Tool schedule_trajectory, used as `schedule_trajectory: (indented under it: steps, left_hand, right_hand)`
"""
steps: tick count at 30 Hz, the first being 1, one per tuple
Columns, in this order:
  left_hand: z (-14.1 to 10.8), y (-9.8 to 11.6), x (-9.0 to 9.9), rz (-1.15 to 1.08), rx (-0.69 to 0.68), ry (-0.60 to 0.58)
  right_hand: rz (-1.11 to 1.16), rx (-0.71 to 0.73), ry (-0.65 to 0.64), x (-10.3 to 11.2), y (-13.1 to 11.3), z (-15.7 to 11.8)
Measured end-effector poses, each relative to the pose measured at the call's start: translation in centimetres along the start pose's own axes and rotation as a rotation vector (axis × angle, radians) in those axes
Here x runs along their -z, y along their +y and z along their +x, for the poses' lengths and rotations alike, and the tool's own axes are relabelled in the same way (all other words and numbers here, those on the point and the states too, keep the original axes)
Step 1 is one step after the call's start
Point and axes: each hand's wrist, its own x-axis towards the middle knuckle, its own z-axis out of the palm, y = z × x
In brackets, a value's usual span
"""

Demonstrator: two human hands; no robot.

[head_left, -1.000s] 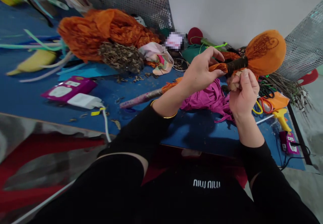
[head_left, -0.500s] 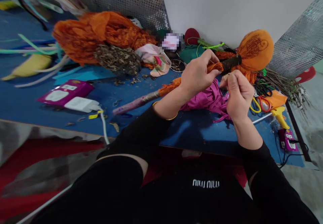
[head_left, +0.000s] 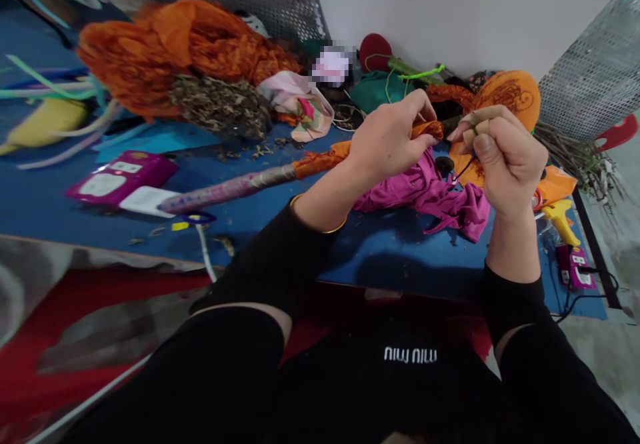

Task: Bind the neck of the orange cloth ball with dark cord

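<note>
My left hand (head_left: 390, 136) is closed around a stick wrapped in orange cloth (head_left: 323, 159). The stick's bare, purple-stained end (head_left: 225, 189) points left over a white plug. At its far end is a round orange cloth bundle (head_left: 515, 94) with a dark printed pattern, partly covered by my right hand. Pinched together, the fingers of my right hand (head_left: 513, 157) are beside the bundle's neck. A thin dark thread (head_left: 465, 166) hangs from them, near a small dark round object (head_left: 444, 164). Below both hands lies crumpled magenta cloth (head_left: 425, 194).
Crumpled orange cloth (head_left: 195, 51) and a clump of dried plant matter (head_left: 220, 105) lie at back left. A purple power strip (head_left: 123, 181) is at front left. On the right are a yellow glue gun (head_left: 563, 221) and dry twigs (head_left: 573, 151). A white panel (head_left: 450, 17) stands behind.
My right hand has moved right and slightly up, now in front of the orange bundle. The stick's bare end has swung left over the plug. The left hand keeps its hold.
</note>
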Motion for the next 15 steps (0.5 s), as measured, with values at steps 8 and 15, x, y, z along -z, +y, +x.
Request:
schedule_trajectory:
  steps: [8, 15]
  left_hand:
    - [-0.4, 0.6, 0.1, 0.004, -0.007, -0.100]
    - [-0.8, 2.9, 0.7, 0.170, 0.079, -0.209]
  right_hand:
    - [0.167, -0.055, 0.083, -0.9, 0.4, 0.5]
    - [0.125, -0.204, 0.069, -0.9, 0.5, 0.7]
